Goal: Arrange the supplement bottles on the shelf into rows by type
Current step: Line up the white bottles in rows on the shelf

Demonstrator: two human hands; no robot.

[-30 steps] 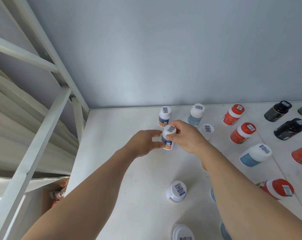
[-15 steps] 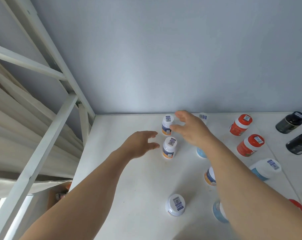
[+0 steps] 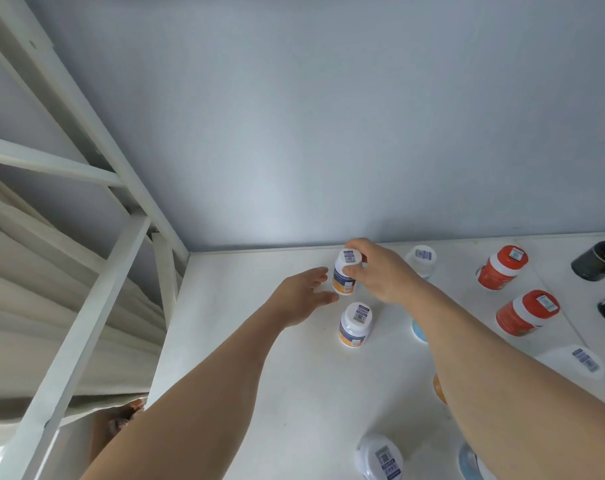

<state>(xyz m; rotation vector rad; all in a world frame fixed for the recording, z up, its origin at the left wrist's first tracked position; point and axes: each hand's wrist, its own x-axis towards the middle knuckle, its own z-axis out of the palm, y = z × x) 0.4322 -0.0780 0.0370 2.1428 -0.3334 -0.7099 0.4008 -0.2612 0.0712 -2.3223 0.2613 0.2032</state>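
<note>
Forearms reach out over the white shelf (image 3: 245, 341) from the near edge, and closest of all, below the right arm, a white-capped bottle (image 3: 380, 457) stands at the front, well short of both hands. Farther on, just below and right of the left hand (image 3: 299, 299), stands an orange-labelled bottle (image 3: 354, 323) with nothing touching it. The left hand hovers with fingers loosely spread and holds nothing, its fingertips (image 3: 323, 275) just beside the next bottle back. That one, a matching orange-labelled back bottle (image 3: 344, 271) near the rear wall, is gripped about cap and shoulder by the right hand (image 3: 380, 275), thumb and fingers curled round it. Right of that hand stand a blue-labelled bottle (image 3: 423, 259), two red-capped bottles (image 3: 501, 268) and dark ones at the frame's edge. The step in hand looks like lining up the orange-labelled type in a file running away from the person at the shelf's left. Next, I judge, the held bottle must be set square behind its twin and released, after which the stray near the front needs fetching.
</note>
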